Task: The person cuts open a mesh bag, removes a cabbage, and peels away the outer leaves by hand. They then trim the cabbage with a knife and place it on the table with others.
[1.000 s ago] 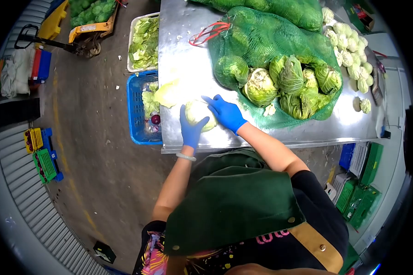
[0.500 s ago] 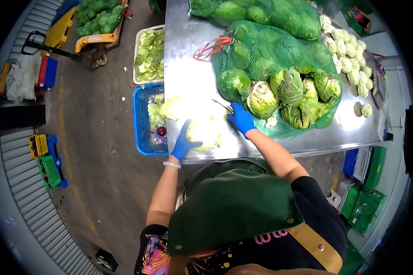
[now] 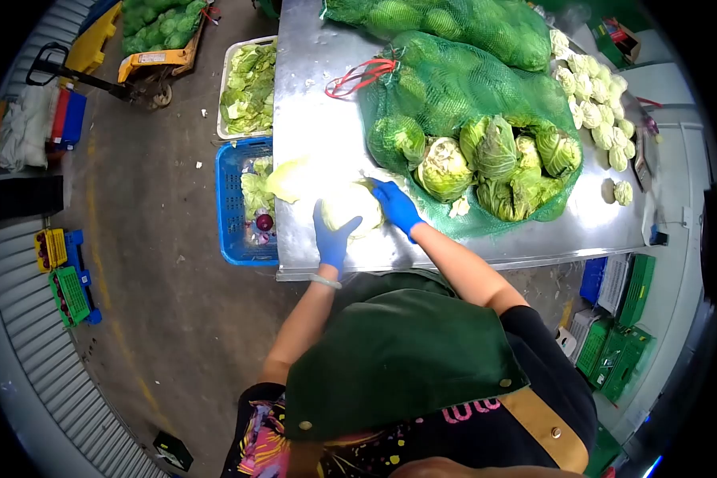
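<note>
A pale cabbage (image 3: 349,207) sits on the metal table near its front edge, washed out by glare. My left hand (image 3: 333,237), in a blue glove, is against its lower left side, thumb and fingers spread around it. My right hand (image 3: 396,207), also gloved in blue, is at its right side with the fingers closed; the knife seen there earlier is hardly visible in the glare. A loose pale leaf (image 3: 291,180) lies at the table's left edge. Right of my hands, an open green net bag (image 3: 454,84) holds several cabbages (image 3: 444,170).
A blue basket (image 3: 225,199) with leaves and a red onion, and a white crate (image 3: 229,88) of leaves, stand left of the metal table (image 3: 303,88). Another net bag (image 3: 446,28) lies at the back. Several trimmed cabbages (image 3: 597,95) are at the right.
My left hand has moved right and turned around the cabbage. My right hand has come closer to the cabbage, and the dark knife no longer stands out. The whole view has shifted slightly.
</note>
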{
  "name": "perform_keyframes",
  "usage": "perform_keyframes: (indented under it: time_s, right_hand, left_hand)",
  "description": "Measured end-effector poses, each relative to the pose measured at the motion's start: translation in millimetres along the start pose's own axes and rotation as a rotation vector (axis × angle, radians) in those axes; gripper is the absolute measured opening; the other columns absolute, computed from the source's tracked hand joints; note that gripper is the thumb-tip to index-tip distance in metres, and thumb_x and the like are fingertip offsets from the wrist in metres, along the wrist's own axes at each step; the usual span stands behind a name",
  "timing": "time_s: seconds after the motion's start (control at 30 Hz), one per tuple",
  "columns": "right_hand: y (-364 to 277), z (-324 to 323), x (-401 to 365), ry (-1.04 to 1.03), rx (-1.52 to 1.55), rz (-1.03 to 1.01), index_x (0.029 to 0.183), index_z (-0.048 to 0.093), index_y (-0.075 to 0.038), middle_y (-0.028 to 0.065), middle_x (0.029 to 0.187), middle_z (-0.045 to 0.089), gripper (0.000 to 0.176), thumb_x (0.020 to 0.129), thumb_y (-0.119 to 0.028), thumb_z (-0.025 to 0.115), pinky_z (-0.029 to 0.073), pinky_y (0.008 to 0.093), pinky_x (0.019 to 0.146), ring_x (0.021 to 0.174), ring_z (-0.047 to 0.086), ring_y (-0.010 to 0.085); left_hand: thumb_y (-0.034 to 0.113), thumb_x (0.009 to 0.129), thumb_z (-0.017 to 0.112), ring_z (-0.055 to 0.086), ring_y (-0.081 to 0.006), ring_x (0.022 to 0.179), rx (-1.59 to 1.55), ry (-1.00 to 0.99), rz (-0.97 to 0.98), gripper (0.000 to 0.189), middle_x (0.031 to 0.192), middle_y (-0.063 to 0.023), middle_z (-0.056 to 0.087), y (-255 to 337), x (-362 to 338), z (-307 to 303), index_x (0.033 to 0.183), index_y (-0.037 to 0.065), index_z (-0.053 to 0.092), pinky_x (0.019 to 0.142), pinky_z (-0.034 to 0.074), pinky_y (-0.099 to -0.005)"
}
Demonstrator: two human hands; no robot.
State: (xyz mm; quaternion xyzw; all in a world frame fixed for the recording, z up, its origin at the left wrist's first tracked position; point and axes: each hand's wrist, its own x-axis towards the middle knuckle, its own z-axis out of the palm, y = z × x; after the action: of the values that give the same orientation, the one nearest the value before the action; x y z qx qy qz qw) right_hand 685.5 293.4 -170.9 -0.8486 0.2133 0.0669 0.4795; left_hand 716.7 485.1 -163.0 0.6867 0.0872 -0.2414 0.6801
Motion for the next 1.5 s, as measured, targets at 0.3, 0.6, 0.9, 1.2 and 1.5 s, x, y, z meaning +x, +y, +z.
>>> perform_keyframes:
  time_s: [0.3, 0.6, 0.9, 1.2, 1.5]
  right_hand:
    - [-26.4, -34.2, -13.0, 0.109, -0.265, -0.019, 0.130, 0.059, -0.017, 0.0124, 0.125, 0.061, 0.039, 0.098, -0.036, 0.052, 0.051, 0.0438, 0.089, 0.109, 0.062, 0.0342]
    - [-18.5, -9.9, 34.9, -0.083, -0.253, 0.034, 0.125, 0.062, -0.011, 0.0169, 0.123, 0.060, 0.035, 0.099, -0.032, 0.050, 0.047, 0.0415, 0.095, 0.112, 0.060, 0.0342]
    - [-51.0, -16.4, -15.7, -0.017, 0.060, -0.257, 0.131, 0.059, -0.014, 0.0129, 0.120, 0.062, 0.036, 0.101, -0.030, 0.050, 0.048, 0.0368, 0.092, 0.109, 0.062, 0.0302]
    - [-47.8, -21.7, 8.8, -0.139, -0.175, -0.107, 0.142, 0.049, -0.017, 0.0133, 0.125, 0.059, 0.052, 0.095, -0.037, 0.059, 0.052, 0.0394, 0.088, 0.105, 0.063, 0.0317]
    - [-54.8, -22.3, -9.4, 0.046, 0.022, 0.098, 0.118, 0.064, -0.011, 0.0137, 0.115, 0.065, 0.051, 0.081, -0.045, 0.074, 0.050, 0.0372, 0.090, 0.099, 0.065, 0.0291]
  left_hand:
    - [0.014, 0.064, 0.091, 0.047, -0.0253, 0.127, -0.116, -0.251, -0.034, 0.106, 0.139, -0.0158, 0.045, 9.0, 24.8, -30.3, 0.149, 0.002, 0.027, 0.104, 0.047, -0.0376]
    - [0.008, 0.063, 0.090, 0.048, -0.0260, 0.127, 0.250, -0.251, 0.111, 0.104, 0.139, -0.0151, 0.047, -8.7, 34.4, -19.3, 0.148, 0.002, 0.031, 0.106, 0.044, -0.0363]
    - [0.005, 0.062, 0.089, 0.049, -0.0255, 0.127, 0.080, -0.295, -0.006, 0.104, 0.139, -0.0143, 0.048, -2.0, 29.4, -43.8, 0.149, 0.006, 0.031, 0.106, 0.045, -0.0358]
    - [0.023, 0.050, 0.097, 0.051, -0.0268, 0.125, 0.179, -0.373, 0.139, 0.111, 0.136, -0.0155, 0.051, -8.0, 21.1, -48.0, 0.142, 0.002, 0.038, 0.107, 0.043, -0.0400]
    - [0.014, 0.066, 0.090, 0.050, -0.0248, 0.121, 0.429, 0.020, 0.407, 0.097, 0.138, -0.0157, 0.046, 3.3, 40.6, -26.4, 0.145, -0.001, 0.037, 0.103, 0.044, -0.0372]
